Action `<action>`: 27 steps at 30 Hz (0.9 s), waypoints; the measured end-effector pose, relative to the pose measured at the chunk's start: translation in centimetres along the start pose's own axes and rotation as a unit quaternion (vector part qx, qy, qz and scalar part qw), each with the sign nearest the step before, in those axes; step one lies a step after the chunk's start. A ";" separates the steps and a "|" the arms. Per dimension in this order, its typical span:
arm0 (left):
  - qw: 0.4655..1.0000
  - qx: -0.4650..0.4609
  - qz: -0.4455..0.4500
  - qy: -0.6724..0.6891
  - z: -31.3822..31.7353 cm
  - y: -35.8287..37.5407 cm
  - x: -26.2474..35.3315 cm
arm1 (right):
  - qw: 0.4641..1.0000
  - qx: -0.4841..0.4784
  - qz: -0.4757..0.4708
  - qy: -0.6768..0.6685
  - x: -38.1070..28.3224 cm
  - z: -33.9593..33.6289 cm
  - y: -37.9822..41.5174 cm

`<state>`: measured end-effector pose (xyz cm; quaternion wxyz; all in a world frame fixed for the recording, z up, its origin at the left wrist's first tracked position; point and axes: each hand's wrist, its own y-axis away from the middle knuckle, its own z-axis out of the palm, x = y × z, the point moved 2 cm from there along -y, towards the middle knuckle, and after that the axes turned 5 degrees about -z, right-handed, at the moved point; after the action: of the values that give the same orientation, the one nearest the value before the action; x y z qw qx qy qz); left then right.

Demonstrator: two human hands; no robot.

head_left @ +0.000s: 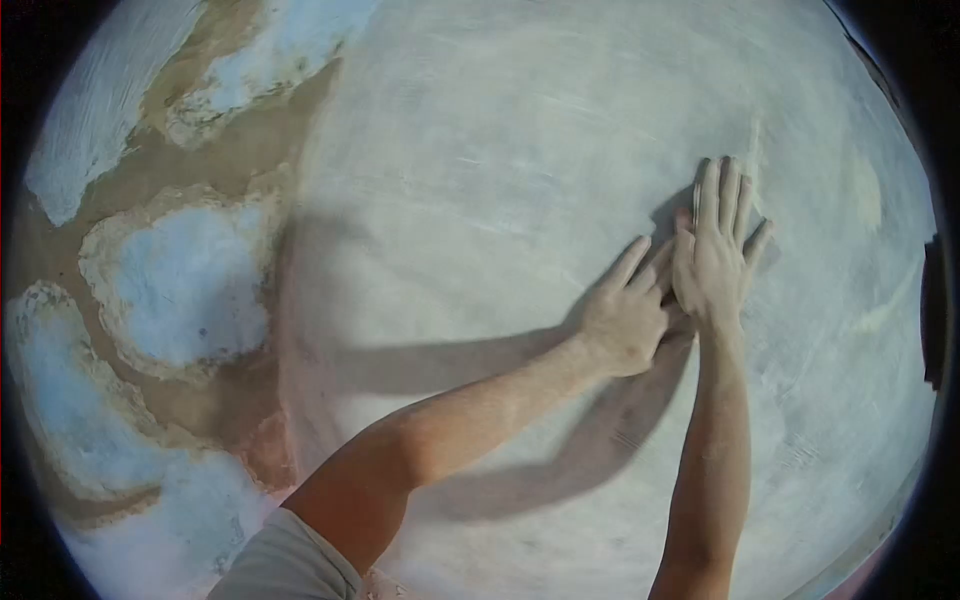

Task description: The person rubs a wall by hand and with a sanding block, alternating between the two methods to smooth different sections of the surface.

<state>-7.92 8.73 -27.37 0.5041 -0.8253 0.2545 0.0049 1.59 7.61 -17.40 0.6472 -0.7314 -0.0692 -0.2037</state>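
A pale, plastered wall surface (480, 200) fills most of the head view, with faint streaks and smears across it. My right hand (715, 260) lies flat against it, palm down, fingers stretched upward and slightly apart. A thin light edge shows along its index finger; whether something lies under the palm is hidden. My left hand (628, 315) reaches in from the lower left, its fingers extended and spread. Some of its fingertips meet or pass behind the thumb side of my right hand, so the contact there is partly hidden. Both hands look dusty.
To the left, the wall has a brown, rough area (210, 160) with bluish-white patches (190, 285) with ragged edges. A vertical border separates it from the smooth plaster. A dark narrow object (933, 315) stands at the right edge. Shadows of my arms fall across the plaster.
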 end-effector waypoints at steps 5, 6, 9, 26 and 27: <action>0.979 0.173 -0.074 0.080 2.4 7.0 -14.9 | 0.996 -0.002 -0.086 -0.021 -16.6 0.9 -7.9; 0.975 0.190 -0.083 0.084 2.7 8.6 -17.2 | 0.995 -0.017 -0.099 -0.023 -19.7 0.8 -9.5; 0.976 0.177 -0.094 0.087 3.8 13.3 -22.8 | 0.990 -0.004 -0.125 -0.063 -28.7 1.5 -13.3; 0.953 0.157 -0.227 0.121 3.8 18.5 -38.1 | 0.969 0.048 -0.165 -0.175 -44.9 3.7 -18.7; 0.952 0.160 -0.226 0.131 2.8 17.2 -38.4 | 0.968 0.078 -0.164 -0.175 -44.6 4.2 -20.2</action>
<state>-47.92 20.74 -32.86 0.5797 -0.7630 0.1226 -0.2585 -45.38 22.05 -16.50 0.6376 -0.6819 -0.3159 -0.1694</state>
